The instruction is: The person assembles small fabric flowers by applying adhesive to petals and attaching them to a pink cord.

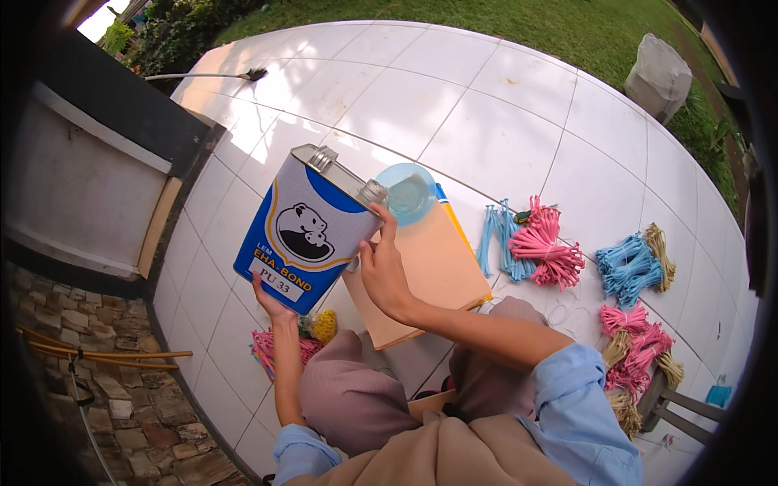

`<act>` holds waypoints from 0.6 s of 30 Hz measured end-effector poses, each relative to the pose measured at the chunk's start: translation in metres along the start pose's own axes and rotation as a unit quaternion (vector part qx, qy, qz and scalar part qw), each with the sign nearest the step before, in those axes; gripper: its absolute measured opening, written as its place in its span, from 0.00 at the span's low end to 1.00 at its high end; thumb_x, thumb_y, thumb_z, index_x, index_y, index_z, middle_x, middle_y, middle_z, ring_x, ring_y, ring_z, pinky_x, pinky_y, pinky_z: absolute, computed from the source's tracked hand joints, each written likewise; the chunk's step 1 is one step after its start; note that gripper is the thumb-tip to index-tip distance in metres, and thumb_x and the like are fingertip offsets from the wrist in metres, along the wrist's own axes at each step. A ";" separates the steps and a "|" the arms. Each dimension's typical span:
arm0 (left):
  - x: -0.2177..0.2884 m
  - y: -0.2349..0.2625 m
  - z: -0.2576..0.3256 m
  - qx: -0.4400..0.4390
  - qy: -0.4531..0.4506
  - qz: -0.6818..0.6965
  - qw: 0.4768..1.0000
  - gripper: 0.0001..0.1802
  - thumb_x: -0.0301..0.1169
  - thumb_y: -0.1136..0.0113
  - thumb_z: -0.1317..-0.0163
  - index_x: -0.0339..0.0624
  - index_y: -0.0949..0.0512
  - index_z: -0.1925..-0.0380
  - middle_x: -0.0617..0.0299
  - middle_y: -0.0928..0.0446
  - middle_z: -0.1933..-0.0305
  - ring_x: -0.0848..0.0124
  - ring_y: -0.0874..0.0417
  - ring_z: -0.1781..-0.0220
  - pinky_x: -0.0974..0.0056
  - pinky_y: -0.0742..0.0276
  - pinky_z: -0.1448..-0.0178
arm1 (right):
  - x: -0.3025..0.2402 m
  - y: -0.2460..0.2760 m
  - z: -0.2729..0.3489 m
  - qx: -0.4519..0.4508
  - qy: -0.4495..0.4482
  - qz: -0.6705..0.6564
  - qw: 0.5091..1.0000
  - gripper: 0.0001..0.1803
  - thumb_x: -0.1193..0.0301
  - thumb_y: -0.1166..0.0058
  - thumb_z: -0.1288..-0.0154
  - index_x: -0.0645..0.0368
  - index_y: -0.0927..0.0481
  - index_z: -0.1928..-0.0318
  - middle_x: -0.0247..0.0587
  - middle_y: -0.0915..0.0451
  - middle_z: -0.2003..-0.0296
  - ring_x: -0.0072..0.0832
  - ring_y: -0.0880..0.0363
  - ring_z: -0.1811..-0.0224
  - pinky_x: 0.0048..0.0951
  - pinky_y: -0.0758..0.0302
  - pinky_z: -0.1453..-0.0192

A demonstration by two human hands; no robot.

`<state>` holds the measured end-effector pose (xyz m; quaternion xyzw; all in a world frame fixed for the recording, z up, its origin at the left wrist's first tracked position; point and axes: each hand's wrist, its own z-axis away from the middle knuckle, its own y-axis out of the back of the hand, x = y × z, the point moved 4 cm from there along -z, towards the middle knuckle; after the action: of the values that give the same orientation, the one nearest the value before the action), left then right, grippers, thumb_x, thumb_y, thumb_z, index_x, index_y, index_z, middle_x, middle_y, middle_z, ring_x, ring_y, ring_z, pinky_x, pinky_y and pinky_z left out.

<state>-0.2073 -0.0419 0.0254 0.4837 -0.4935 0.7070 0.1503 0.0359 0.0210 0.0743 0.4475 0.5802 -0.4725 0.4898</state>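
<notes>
A rectangular metal can (304, 227), blue and white with a silver top, is tilted in the air in front of me. My left hand (275, 306) supports its lower end, the thumb lying up the front. My right hand (384, 271) grips the can's right side, with its index finger up by the silver spout (372, 193). Just beyond that spout stands a clear light-blue plastic bowl (409, 193). It overlaps the far corner of a tan board (429, 271) that lies by my knees. A yellow-and-blue edge shows along the board's right side.
Right of the board lie blue bundles (494, 235) and a pink bundle (551, 247) of thin knotted strands. More blue (628, 269), pink and beige bundles are farther right. A wooden stool (685, 411) stands lower right. A dark-headed brush (253, 74) lies far left, near the wall.
</notes>
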 end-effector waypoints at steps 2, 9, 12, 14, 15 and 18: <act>-0.002 0.001 0.001 0.004 -0.013 0.013 1.000 0.32 0.50 0.49 0.41 0.41 0.36 0.43 0.57 0.28 0.47 0.62 0.24 0.49 0.59 0.26 0.48 | -0.013 0.000 0.005 -0.006 -0.027 -0.105 0.994 0.30 0.80 0.60 0.36 0.56 0.55 0.36 0.63 0.41 0.42 0.45 0.31 0.47 0.39 0.32 0.46; -0.009 -0.018 0.006 -0.012 -0.024 0.071 0.997 0.33 0.51 0.50 0.41 0.43 0.37 0.41 0.57 0.30 0.44 0.62 0.28 0.45 0.58 0.29 0.44 | -0.009 -0.006 -0.003 0.020 0.024 -0.188 0.982 0.51 0.66 0.33 0.50 0.58 0.58 0.36 0.56 0.51 0.37 0.36 0.40 0.41 0.34 0.33 0.41; -0.014 -0.027 0.007 -0.001 -0.024 0.093 0.995 0.32 0.52 0.52 0.39 0.43 0.37 0.41 0.57 0.30 0.44 0.62 0.29 0.44 0.58 0.30 0.43 | 0.003 -0.014 -0.019 -0.004 -0.030 -0.141 0.989 0.64 0.59 0.30 0.54 0.58 0.70 0.33 0.56 0.59 0.33 0.41 0.51 0.33 0.41 0.46 0.33; -0.018 -0.026 0.006 -0.004 -0.024 0.098 0.995 0.32 0.52 0.52 0.39 0.44 0.37 0.41 0.57 0.30 0.44 0.62 0.28 0.44 0.58 0.30 0.43 | -0.003 -0.020 -0.027 -0.042 -0.012 -0.173 0.984 0.75 0.49 0.29 0.62 0.67 0.78 0.34 0.64 0.65 0.34 0.48 0.60 0.30 0.41 0.54 0.29; -0.021 -0.026 0.006 -0.008 -0.020 0.099 0.995 0.31 0.52 0.53 0.38 0.44 0.37 0.42 0.58 0.30 0.44 0.62 0.28 0.45 0.58 0.30 0.43 | -0.004 -0.019 -0.030 -0.046 -0.010 -0.172 0.984 0.75 0.49 0.29 0.62 0.67 0.78 0.34 0.64 0.65 0.34 0.48 0.60 0.30 0.41 0.54 0.29; -0.023 -0.020 0.009 -0.003 -0.012 0.111 0.994 0.31 0.53 0.55 0.38 0.44 0.37 0.41 0.57 0.30 0.43 0.63 0.28 0.44 0.59 0.31 0.41 | -0.014 -0.032 -0.031 -0.123 -0.003 -0.243 0.962 0.76 0.49 0.28 0.64 0.66 0.78 0.35 0.62 0.64 0.34 0.47 0.62 0.30 0.39 0.56 0.28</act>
<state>-0.1775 -0.0344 0.0172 0.4339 -0.5481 0.7119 0.0668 0.0015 0.0456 0.0943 0.2281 0.7239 -0.5032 0.4132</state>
